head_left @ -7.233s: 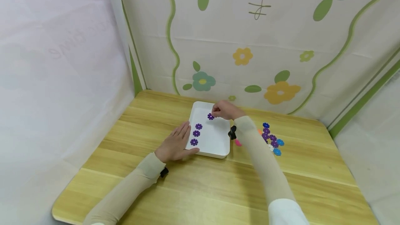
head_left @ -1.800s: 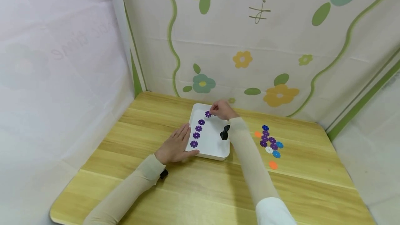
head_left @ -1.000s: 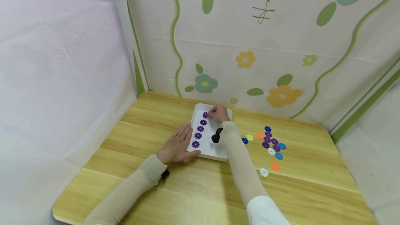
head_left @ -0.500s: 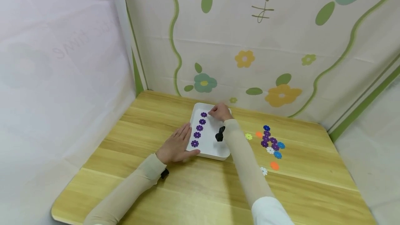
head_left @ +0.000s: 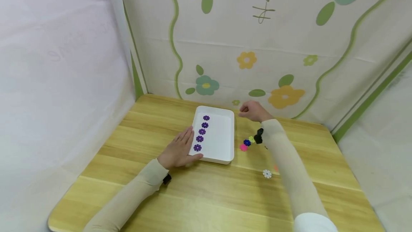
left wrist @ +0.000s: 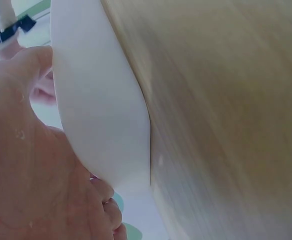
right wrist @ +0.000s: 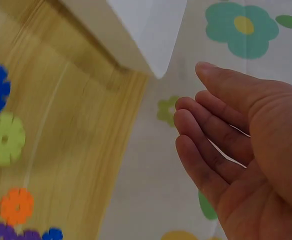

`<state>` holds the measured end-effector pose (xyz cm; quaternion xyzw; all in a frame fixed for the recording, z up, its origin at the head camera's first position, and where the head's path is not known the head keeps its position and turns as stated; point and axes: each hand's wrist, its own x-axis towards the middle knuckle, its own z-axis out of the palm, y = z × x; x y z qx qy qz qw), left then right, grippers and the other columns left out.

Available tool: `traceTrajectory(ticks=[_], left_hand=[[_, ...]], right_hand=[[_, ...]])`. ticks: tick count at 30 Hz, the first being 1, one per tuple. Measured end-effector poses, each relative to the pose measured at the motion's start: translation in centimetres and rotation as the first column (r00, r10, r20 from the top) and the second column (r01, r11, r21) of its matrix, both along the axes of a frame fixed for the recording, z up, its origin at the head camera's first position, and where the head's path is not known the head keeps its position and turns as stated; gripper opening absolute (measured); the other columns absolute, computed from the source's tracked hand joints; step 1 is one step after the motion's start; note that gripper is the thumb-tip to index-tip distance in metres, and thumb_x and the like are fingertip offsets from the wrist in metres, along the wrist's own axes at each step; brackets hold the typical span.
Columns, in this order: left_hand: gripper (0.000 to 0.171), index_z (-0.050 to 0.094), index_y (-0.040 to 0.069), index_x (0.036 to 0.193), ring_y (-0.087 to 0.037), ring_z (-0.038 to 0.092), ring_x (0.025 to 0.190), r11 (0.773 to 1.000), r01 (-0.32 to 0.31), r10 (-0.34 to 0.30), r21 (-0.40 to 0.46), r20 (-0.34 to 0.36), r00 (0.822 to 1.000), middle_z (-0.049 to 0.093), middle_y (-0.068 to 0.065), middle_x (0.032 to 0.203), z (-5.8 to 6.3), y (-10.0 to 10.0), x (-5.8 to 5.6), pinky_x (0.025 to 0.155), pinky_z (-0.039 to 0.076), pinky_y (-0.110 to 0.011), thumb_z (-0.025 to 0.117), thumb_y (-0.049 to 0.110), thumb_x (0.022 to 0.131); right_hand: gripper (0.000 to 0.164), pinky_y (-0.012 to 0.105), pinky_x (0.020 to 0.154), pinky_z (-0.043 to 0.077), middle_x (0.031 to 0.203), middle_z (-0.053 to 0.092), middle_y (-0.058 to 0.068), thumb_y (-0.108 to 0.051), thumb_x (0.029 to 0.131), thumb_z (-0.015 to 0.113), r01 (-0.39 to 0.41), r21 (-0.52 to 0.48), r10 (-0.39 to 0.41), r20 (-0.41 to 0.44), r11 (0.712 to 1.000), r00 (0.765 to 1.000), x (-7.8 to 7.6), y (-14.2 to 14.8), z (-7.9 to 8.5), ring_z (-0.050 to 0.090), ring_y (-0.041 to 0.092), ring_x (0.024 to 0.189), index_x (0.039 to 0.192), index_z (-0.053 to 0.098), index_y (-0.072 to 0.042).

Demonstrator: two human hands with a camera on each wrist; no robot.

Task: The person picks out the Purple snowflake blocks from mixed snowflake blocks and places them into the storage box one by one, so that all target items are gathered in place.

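A white tray (head_left: 220, 135) lies on the wooden table, with several purple notched snowflake discs (head_left: 202, 131) in a line down its left side. Over the tray's near left corner rests my left hand (head_left: 178, 150), fingers straight. The left wrist view shows that hand (left wrist: 36, 165) right against the tray's outer wall (left wrist: 101, 100). My right hand (head_left: 254, 111) is in the air beyond the tray's far right corner. In the right wrist view, nothing lies between its thumb and loosely curled fingers (right wrist: 211, 150).
Right of the tray lie a pink disc (head_left: 243, 147), a dark blue disc (head_left: 246, 142) and a yellow-green disc (head_left: 251, 139). A white disc (head_left: 267, 173) is nearer. My right sleeve covers most other discs; the right wrist view shows an orange disc (right wrist: 17, 206). A printed curtain (head_left: 222, 46) stands behind.
My right hand set purple discs at the far end of the line, let go of the last one, and has moved right, off the tray. My left hand stays put.
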<state>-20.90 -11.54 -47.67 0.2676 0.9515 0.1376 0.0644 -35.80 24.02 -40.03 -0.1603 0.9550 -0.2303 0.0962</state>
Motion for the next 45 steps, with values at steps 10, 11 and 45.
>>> traceTrajectory(ticks=[10,11,45], left_hand=[[0.104,0.016,-0.008,0.165,-0.038,0.007,0.166,0.998,-0.005,0.005,-0.058,0.010,1.000,0.004,-0.023,0.177,0.6,0.1,0.1,0.135,0.017,-0.053,0.044,0.071,0.103],[0.104,0.016,-0.007,0.166,-0.038,0.007,0.166,0.998,-0.004,0.005,-0.058,0.012,1.000,0.004,-0.022,0.177,0.6,0.1,0.1,0.135,0.017,-0.053,0.043,0.071,0.103],[0.106,0.015,-0.007,0.166,-0.038,0.008,0.166,0.998,-0.003,0.003,-0.061,0.004,1.000,0.004,-0.022,0.177,0.2,0.2,-0.2,0.135,0.017,-0.053,0.042,0.073,0.102]], right_hand=[[0.033,0.057,0.099,0.059,0.115,0.074,0.026,-0.012,0.099,0.073,-0.035,0.134,0.042,-0.052,0.990,0.998,2.7,9.1,0.5,0.071,0.039,0.106,0.123,0.069,0.010],[0.032,0.057,0.098,0.059,0.115,0.074,0.027,-0.011,0.099,0.073,-0.043,0.150,0.053,-0.057,0.988,0.997,3.0,9.8,0.4,0.072,0.039,0.105,0.123,0.069,0.011],[0.023,0.031,0.064,0.054,0.088,0.073,0.012,-0.020,0.103,0.070,0.052,0.181,-0.067,0.077,0.982,0.995,4.6,13.3,-6.6,0.062,0.016,0.070,0.099,0.075,0.002]])
